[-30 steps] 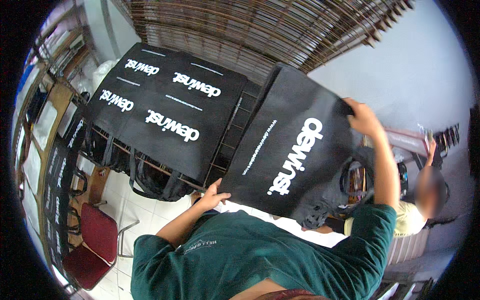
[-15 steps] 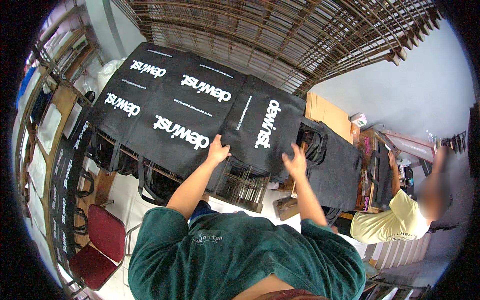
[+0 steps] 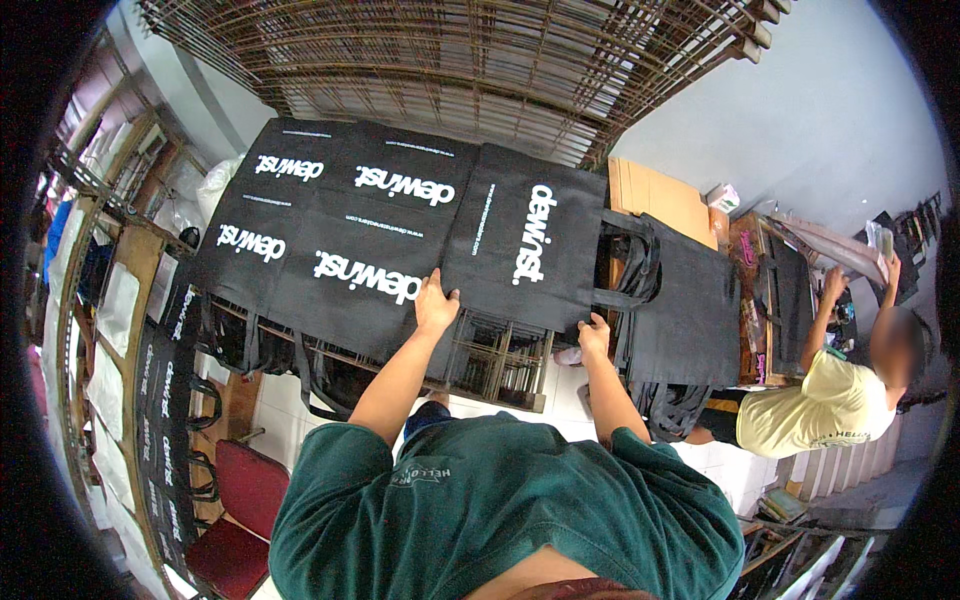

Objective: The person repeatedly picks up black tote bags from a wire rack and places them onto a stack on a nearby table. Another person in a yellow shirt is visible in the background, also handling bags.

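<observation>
A black fabric bag (image 3: 506, 220) with white print lies turned sideways at the right end of several similar printed black bags (image 3: 330, 240). My left hand (image 3: 436, 304) is at its near left corner, thumb and fingers closed on the edge, next to the neighbouring bag. With a pinch, my right hand (image 3: 594, 336) holds the near right corner. The bag's black handles (image 3: 630, 262) stick out to the right. Part of what my fingertips hold is hidden under my hands.
Metal rod racks (image 3: 430, 60) hang beyond the bags, and a rack frame (image 3: 500, 362) stands below them. Plain black fabric (image 3: 685, 300) and cardboard (image 3: 660, 200) lie to the right. A co-worker in a yellow shirt (image 3: 815, 408) works at far right. A red chair (image 3: 245, 500) stands at left.
My right hand has come down from above the bag and closed on its near right corner. My left hand stays at the left corner. The co-worker's arms have moved, and my view has shifted.
</observation>
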